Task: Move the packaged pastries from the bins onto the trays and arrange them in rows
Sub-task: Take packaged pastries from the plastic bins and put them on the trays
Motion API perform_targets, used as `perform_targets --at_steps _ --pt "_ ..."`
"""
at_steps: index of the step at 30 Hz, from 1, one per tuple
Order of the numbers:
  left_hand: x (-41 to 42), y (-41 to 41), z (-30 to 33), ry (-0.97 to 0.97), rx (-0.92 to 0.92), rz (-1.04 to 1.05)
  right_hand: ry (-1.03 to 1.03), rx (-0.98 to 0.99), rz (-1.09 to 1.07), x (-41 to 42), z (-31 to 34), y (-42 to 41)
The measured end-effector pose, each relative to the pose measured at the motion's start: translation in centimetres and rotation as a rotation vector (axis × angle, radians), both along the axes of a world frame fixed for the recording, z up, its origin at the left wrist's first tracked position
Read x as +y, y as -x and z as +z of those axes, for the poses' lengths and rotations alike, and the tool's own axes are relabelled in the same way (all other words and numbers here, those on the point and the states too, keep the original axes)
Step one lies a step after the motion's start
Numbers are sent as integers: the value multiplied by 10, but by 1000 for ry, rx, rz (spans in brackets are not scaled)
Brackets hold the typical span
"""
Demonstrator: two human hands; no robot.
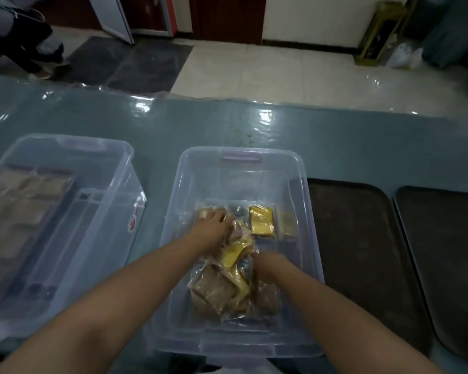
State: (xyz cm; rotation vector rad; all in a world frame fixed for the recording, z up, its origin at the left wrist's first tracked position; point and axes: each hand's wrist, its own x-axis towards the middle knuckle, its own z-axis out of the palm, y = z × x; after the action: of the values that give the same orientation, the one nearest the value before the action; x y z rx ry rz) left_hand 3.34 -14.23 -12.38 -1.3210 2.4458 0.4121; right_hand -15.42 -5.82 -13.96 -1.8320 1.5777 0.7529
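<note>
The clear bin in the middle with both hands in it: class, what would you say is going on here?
A person has both bare hands inside the middle clear bin, sorting through a loose pile of packaged pastries. The left hand presses on packets at the far side, the right hand on the pile's middle. The two dark trays to the right hold nothing visible yet. Another clear bin to the left holds stacked packets.

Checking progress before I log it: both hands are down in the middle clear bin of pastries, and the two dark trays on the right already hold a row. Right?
Not quite. The head view shows both dark trays bare. Both hands are in the middle bin among the pastries.
</note>
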Motion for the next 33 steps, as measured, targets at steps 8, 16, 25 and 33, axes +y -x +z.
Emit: perform_targets --at_steps 8,16,25,33 --pt "-16 -6 6 -144 -21 15 -106 41 124 -17 0 -1" --pt "-30 -21 41 -40 -43 -29 -63 2 329 -59 87 -9" --pt "-26 -22 50 2 -101 -74 -56 -29 366 -71 106 -33" --pt "-25 -25 52 69 -158 -110 -61 -247 74 -3 19 -78"
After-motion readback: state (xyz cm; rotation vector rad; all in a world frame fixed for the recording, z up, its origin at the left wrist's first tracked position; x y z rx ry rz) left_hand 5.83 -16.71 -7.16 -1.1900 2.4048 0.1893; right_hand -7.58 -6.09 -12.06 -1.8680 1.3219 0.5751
